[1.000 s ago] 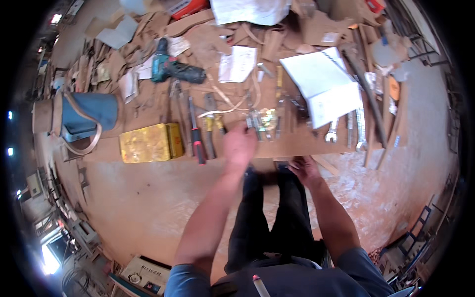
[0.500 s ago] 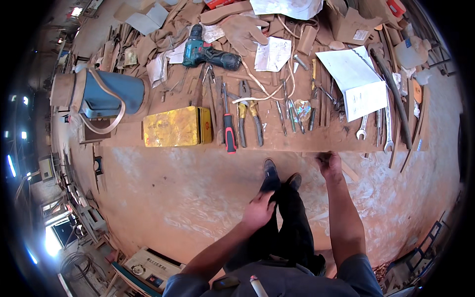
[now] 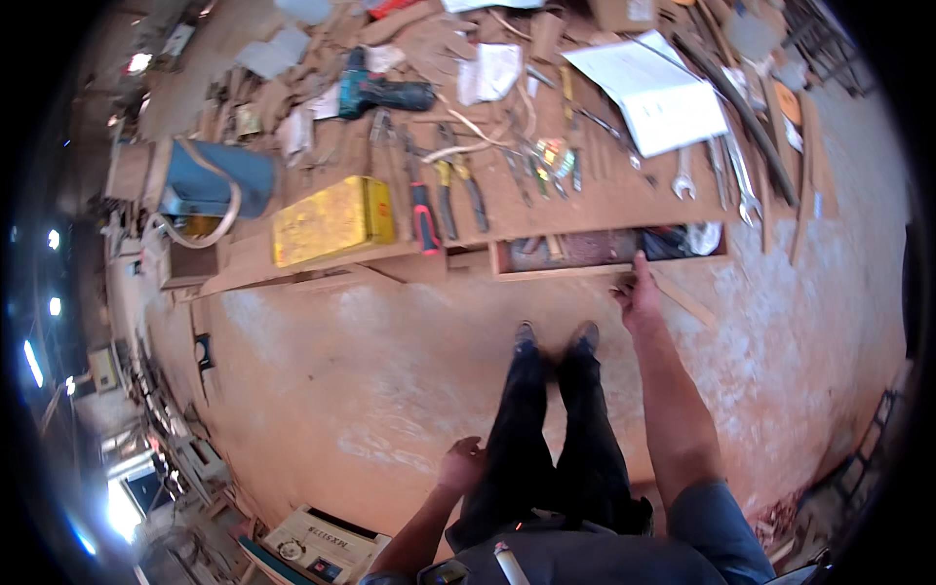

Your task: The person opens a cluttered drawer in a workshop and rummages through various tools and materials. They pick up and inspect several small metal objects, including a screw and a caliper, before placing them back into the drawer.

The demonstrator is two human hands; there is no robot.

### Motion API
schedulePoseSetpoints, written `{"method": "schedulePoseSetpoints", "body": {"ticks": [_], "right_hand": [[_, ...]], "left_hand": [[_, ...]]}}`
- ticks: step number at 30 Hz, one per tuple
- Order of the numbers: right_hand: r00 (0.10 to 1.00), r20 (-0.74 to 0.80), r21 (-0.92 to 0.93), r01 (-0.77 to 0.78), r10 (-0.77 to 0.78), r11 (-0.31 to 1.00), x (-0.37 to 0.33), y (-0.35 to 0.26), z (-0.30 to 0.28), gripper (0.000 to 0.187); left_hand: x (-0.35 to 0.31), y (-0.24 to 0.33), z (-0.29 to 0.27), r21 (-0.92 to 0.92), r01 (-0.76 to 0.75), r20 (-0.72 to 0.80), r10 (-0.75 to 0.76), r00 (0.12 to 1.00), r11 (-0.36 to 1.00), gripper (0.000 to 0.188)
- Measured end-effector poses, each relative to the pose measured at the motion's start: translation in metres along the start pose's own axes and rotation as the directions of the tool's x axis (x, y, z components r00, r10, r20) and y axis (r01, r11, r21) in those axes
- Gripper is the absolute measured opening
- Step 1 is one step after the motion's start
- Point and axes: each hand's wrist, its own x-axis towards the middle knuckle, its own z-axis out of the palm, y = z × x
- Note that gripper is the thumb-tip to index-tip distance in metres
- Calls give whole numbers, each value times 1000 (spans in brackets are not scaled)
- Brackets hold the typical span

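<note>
My right hand (image 3: 636, 295) grips the front edge of a wooden drawer (image 3: 546, 274), its thumb over the rim and its fingers curled below. The drawer stands pulled out under the workbench. Inside lie a black item (image 3: 667, 243), a whitish clear item (image 3: 703, 239) at the right end, and dusty things too blurred to name. My left hand (image 3: 461, 466) hangs beside my left thigh, holding nothing, its fingers loosely apart. On the bench above the drawer are pliers (image 3: 470, 195) with yellow and dark handles and a red-and-black screwdriver (image 3: 424, 220).
A yellow box (image 3: 331, 222) and a blue container with a hose (image 3: 216, 183) stand on the left of the workbench (image 3: 507, 219). Further back lies a teal cordless drill (image 3: 375, 93). White papers (image 3: 653, 97) and wrenches (image 3: 743, 185) are at the right. A labelled carton (image 3: 317, 546) sits behind me, lower left.
The drawer has come out from under the bench toward me with my right hand at its front. My left hand has dropped down and left to my thigh. The view has shifted.
</note>
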Motion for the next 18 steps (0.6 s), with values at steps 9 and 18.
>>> {"method": "schedulePoseSetpoints", "body": {"ticks": [9,18], "right_hand": [[998,-61,-4,1,-2,1000,-81,52,-77,54],[999,36,75,38,-40,996,-109,94,-127,47]], "left_hand": [[44,-37,-23,22,-244,40,243,969,969,33],[102,-8,-50,23,-311,61,309,949,950,35]]}}
